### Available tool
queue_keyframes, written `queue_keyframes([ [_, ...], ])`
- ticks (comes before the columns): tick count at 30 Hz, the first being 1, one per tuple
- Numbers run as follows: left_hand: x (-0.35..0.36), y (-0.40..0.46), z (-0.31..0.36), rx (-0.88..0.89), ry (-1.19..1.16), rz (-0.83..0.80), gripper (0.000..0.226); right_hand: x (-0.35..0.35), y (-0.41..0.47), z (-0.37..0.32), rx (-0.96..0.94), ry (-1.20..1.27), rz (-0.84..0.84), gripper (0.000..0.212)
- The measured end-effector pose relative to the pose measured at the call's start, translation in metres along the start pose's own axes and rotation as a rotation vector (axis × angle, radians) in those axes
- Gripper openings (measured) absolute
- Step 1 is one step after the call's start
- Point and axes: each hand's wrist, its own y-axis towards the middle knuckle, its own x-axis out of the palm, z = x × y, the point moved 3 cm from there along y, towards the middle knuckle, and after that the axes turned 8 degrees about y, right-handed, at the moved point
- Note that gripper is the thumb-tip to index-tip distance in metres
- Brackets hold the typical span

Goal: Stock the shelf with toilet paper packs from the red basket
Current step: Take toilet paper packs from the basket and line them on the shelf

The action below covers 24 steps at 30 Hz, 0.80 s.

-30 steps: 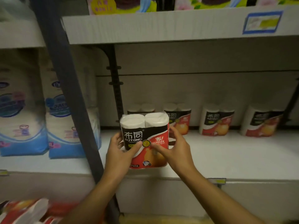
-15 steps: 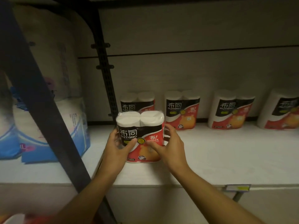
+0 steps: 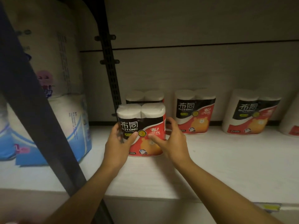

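Pack (image 3: pixel 141 129) of toilet paper now sits deeper on the shelf (image 3: pixel 218 159) than it did 1 second ago: then we held it at the front lip, half a second ago it was partway in, and now its base rests flat on the white board, upright, label facing us. It stands directly in front of another pack (image 3: pixel 144 97) at the back wall, close to it; we cannot tell if the 2 touch.

Our left hand (image 3: pixel 119 143) clasps the pack's left side, thumb across the black label. Our right hand (image 3: pixel 172 141) has loosened: thumb tip at the red front, fingers (image 3: pixel 174 125) curled beside the right edge with a sliver of gap showing, so it looks half open and letting go.

Along the back wall, to the right, 2 more packs (image 3: pixel 195 112) (image 3: pixel 250 116) stand well apart, with the edge of yet another at the frame's border. Blue-and-white bags (image 3: pixel 71 126) fill the next bay left, beyond the dark upright post (image 3: pixel 110 70).

We judge this pack as good as placed, starting a 2nd row. The red basket is out of view; what remains in it we cannot say. Next we'd release, and take care not to drag the pack askew.
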Motion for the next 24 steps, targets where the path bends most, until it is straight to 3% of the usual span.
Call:
queue_keyframes([
  [24,0.003,-0.006,0.0,0.05,0.079,-0.013,0.059,-0.003,-0.007,-0.001,-0.057,-0.033,0.012,0.084],
])
